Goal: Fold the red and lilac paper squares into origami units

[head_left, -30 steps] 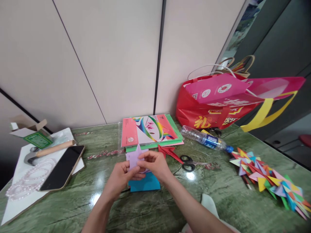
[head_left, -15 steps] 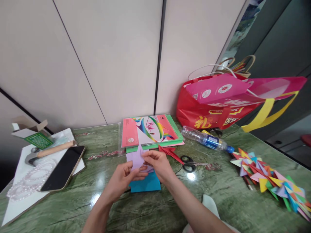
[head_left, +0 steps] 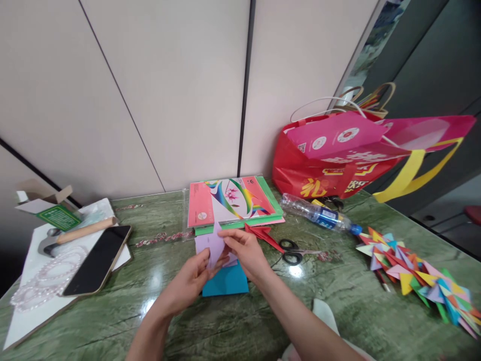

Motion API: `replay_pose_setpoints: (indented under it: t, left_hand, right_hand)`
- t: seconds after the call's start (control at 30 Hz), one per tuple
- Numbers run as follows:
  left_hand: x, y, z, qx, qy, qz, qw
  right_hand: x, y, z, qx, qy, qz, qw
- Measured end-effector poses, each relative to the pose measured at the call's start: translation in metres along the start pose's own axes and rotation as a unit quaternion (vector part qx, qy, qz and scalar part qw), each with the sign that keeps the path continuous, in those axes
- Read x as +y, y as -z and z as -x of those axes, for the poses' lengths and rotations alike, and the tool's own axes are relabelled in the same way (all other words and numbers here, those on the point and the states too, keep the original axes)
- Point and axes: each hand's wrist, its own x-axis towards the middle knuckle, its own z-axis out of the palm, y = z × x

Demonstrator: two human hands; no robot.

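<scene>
A partly folded piece of purple paper (head_left: 215,246) is held up between both hands, with a pointed tip at its top. My left hand (head_left: 195,271) grips its lower left side, thumb in front and fingers behind. My right hand (head_left: 244,250) pinches the upper right edge near the tip. Behind and below the hands lie more purple sheets (head_left: 202,242) and blue paper (head_left: 226,282) on the green marbled table (head_left: 158,321). A folded red paper piece (head_left: 263,234) rests just right of my right hand, beside black-handled scissors (head_left: 292,251).
Packs of coloured paper (head_left: 233,203) lie against the wall. To the right are a plastic bottle (head_left: 319,214), a red gift bag (head_left: 330,165) and a row of colourful folded paper (head_left: 417,278). A phone (head_left: 98,261), hammer (head_left: 77,235), beads (head_left: 48,281) and small box (head_left: 56,213) are left.
The purple paper has turned, so it now shows narrower and more edge-on. My left hand has tilted with it, while my right hand still pinches near the tip.
</scene>
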Motion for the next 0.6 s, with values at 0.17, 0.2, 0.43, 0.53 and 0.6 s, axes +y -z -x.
replay_pose_setpoints:
  t: [0.17, 0.2, 0.43, 0.53, 0.6]
  left_hand:
    - [-0.018, 0.009, -0.005, 0.106, -0.031, -0.142, 0.984]
    - [-0.023, 0.012, -0.005, 0.113, -0.043, -0.154, 0.981]
    - [-0.039, 0.019, -0.006, 0.109, -0.055, -0.201, 0.972]
    - [-0.028, 0.014, -0.008, 0.097, -0.042, -0.153, 0.983]
    - [-0.020, 0.011, -0.009, 0.104, -0.020, -0.109, 0.988]
  right_hand:
    - [-0.003, -0.004, 0.002, 0.004, -0.014, 0.027, 1.000]
    - [-0.003, -0.005, 0.002, 0.005, -0.016, 0.034, 0.999]
    - [-0.003, -0.002, 0.003, -0.004, -0.036, 0.051, 0.998]
    - [-0.004, -0.001, 0.004, -0.029, -0.026, 0.053, 0.998]
    - [-0.003, -0.001, 0.004, -0.050, -0.010, 0.085, 0.995]
